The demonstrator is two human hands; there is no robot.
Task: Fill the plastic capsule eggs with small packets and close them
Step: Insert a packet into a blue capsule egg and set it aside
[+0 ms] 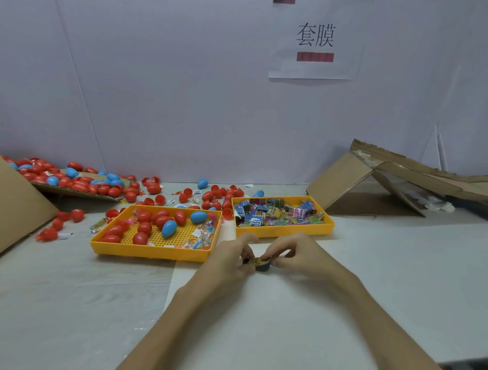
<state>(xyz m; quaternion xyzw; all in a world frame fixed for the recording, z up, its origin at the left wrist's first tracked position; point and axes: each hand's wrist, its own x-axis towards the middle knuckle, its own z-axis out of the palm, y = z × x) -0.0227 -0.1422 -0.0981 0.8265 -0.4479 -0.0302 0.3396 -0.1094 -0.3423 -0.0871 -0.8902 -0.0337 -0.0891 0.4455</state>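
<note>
While the left hand (232,260) grips a capsule half (264,267), the right hand (293,256) pinches a packet (257,261) in. Its protruding edge may jam closing.

Only readable thing here is the white paper sheet (317,15) up on the wall (184,92): two big black characters, 套膜. Right under them is a red bar (315,57), all smeared, nothing legible. Same deal with the red strip (284,1) at the top edge. The packets (277,212) in the right-hand yellow tray (284,232) have print, but it's way too small to read.
</note>
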